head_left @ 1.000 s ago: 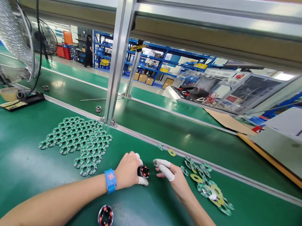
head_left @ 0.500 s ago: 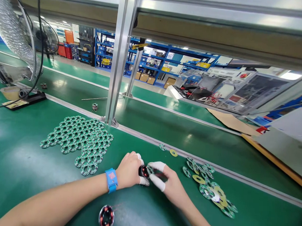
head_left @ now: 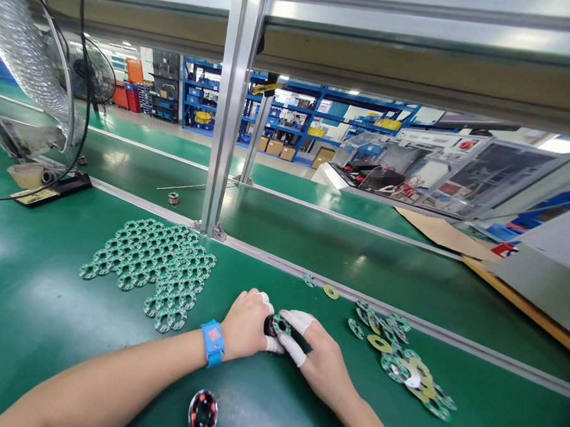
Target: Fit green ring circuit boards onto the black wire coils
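My left hand (head_left: 249,322), with white finger cots and a blue wrist strap (head_left: 212,342), is closed around a small black motor stator with copper windings (head_left: 269,326). Against the stator's right face lies a green ring-shaped circuit board (head_left: 281,325). My right hand (head_left: 319,347), also in white finger cots, pinches that board between thumb and fingers. Another stator with copper coils (head_left: 203,412) rests on the bench near my left forearm, cut off by the frame's bottom edge.
Many ring boards (head_left: 155,252) lie in rows at left. Loose boards and yellow rings (head_left: 381,343) are scattered at right. A metal post (head_left: 230,110) rises from the bench rail. A flexible duct (head_left: 37,58) and a black tray (head_left: 54,189) stand at far left.
My right hand has brought the ring board up against the stator, and its fingers have drawn closer to my left hand. The left hand keeps its hold. The view has shifted slightly.
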Available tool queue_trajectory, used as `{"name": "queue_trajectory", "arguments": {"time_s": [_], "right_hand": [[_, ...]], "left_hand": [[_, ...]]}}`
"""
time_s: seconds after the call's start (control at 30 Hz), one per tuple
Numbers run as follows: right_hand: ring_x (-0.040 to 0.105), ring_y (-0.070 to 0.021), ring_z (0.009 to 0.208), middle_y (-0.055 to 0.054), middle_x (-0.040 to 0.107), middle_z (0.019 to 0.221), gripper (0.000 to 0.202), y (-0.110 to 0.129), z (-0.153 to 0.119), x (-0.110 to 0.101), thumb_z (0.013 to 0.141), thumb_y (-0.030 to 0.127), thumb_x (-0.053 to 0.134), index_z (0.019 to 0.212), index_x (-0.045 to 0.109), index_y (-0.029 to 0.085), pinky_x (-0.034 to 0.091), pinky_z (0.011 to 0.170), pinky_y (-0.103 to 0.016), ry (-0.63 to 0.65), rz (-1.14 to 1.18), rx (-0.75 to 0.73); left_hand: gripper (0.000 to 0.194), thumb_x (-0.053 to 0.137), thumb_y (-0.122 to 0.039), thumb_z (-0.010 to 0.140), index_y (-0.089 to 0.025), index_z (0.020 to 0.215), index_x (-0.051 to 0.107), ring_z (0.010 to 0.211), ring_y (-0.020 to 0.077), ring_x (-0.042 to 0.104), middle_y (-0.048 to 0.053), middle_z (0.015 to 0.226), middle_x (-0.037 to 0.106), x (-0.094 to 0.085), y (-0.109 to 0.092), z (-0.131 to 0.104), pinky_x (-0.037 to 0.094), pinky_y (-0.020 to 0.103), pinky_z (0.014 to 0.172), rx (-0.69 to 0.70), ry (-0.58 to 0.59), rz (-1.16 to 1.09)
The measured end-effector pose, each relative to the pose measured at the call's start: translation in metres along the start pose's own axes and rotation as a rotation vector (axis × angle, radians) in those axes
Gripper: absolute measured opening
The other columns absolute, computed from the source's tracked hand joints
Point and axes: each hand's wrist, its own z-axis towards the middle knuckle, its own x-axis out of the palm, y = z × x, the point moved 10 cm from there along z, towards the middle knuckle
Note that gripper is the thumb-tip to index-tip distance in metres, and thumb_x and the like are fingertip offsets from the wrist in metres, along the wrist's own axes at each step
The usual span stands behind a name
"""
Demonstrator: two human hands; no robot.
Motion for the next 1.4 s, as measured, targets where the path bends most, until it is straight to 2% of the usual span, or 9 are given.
{"name": "queue_trajectory", "arguments": {"time_s": [0.27, 0.43, 0.63, 0.8, 0.87, 0.93, 1.03, 1.2, 1.4], "right_hand": [[0.064, -0.0254, 0.084, -0.011, 0.067, 0.093, 0.038, 0.001, -0.003, 0.005, 0.095, 0.038, 0.034, 0.105, 0.065, 0.018, 0.056, 0.067, -0.037, 0.029, -0.125, -0.003], [0.062, -0.0254, 0.092, -0.010, 0.065, 0.104, 0.034, -0.009, 0.001, 0.009, 0.088, 0.040, 0.045, 0.108, 0.063, 0.019, 0.055, 0.076, -0.038, 0.065, -0.021, 0.124], [0.063, -0.0256, 0.086, -0.006, 0.067, 0.096, 0.028, -0.012, 0.007, 0.014, 0.080, 0.040, 0.052, 0.099, 0.066, 0.024, 0.053, 0.072, -0.037, 0.127, 0.061, 0.204], [0.060, -0.0280, 0.098, -0.009, 0.064, 0.110, 0.040, -0.031, -0.003, 0.020, 0.079, 0.044, 0.055, 0.112, 0.061, 0.023, 0.049, 0.086, -0.042, 0.109, 0.267, 0.305], [0.056, -0.0286, 0.106, -0.011, 0.060, 0.118, 0.049, -0.032, -0.005, 0.023, 0.080, 0.044, 0.056, 0.121, 0.055, 0.019, 0.046, 0.092, -0.043, 0.166, 0.407, 0.300], [0.053, -0.0289, 0.112, -0.013, 0.057, 0.122, 0.051, -0.030, -0.004, 0.026, 0.081, 0.044, 0.056, 0.124, 0.052, 0.016, 0.042, 0.098, -0.043, 0.235, 0.509, 0.289], [0.052, -0.0292, 0.112, -0.014, 0.057, 0.121, 0.045, -0.028, -0.003, 0.026, 0.083, 0.042, 0.055, 0.119, 0.054, 0.016, 0.040, 0.099, -0.045, 0.259, 0.562, 0.282], [0.050, -0.0285, 0.113, -0.015, 0.055, 0.121, 0.041, -0.031, -0.009, 0.035, 0.083, 0.039, 0.051, 0.116, 0.051, 0.016, 0.038, 0.100, -0.046, 0.211, 0.530, 0.319], [0.049, -0.0284, 0.113, -0.017, 0.054, 0.120, 0.043, -0.035, -0.017, 0.038, 0.081, 0.038, 0.046, 0.117, 0.049, 0.014, 0.036, 0.100, -0.048, 0.156, 0.458, 0.374]], "left_hand": [[0.047, 0.056, -0.065, 0.073, -0.017, 0.076, 0.059, 0.082, 0.0202, 0.049, 0.004, 0.084, 0.058, 0.000, 0.000, -0.002, 0.036, 0.031, 0.066, 0.003, -0.014, -0.009], [0.044, 0.059, -0.061, 0.072, -0.017, 0.075, 0.058, 0.082, 0.0201, 0.050, 0.004, 0.084, 0.058, 0.001, 0.000, 0.000, 0.037, 0.031, 0.067, -0.004, 0.004, 0.011], [0.041, 0.063, -0.057, 0.070, -0.017, 0.077, 0.059, 0.085, 0.0212, 0.050, 0.004, 0.086, 0.058, 0.003, 0.000, -0.001, 0.039, 0.031, 0.071, -0.018, 0.017, 0.009], [0.049, 0.069, -0.056, 0.063, -0.015, 0.087, 0.060, 0.090, 0.0235, 0.050, 0.007, 0.094, 0.057, -0.013, -0.002, -0.003, 0.043, 0.033, 0.078, -0.018, 0.052, -0.053], [0.054, 0.075, -0.045, 0.060, -0.013, 0.100, 0.058, 0.096, 0.0239, 0.050, 0.009, 0.103, 0.055, -0.026, -0.010, -0.005, 0.044, 0.032, 0.084, 0.036, 0.039, -0.075], [0.039, 0.070, -0.026, 0.068, -0.014, 0.102, 0.057, 0.096, 0.0211, 0.051, 0.008, 0.105, 0.055, -0.034, -0.023, -0.008, 0.045, 0.028, 0.083, 0.120, 0.037, -0.037], [0.011, 0.052, -0.009, 0.078, -0.014, 0.086, 0.058, 0.083, 0.0181, 0.055, 0.006, 0.090, 0.058, -0.022, -0.043, -0.015, 0.047, 0.027, 0.074, 0.269, 0.093, 0.142], [0.018, 0.045, -0.008, 0.085, -0.013, 0.069, 0.053, 0.072, 0.0183, 0.054, 0.006, 0.072, 0.055, -0.005, -0.062, -0.023, 0.046, 0.029, 0.065, 0.453, 0.032, 0.355], [0.013, 0.051, -0.008, 0.082, -0.012, 0.071, 0.056, 0.075, 0.0213, 0.053, 0.006, 0.070, 0.055, -0.001, -0.069, -0.031, 0.046, 0.031, 0.061, 0.556, -0.030, 0.426]]}}
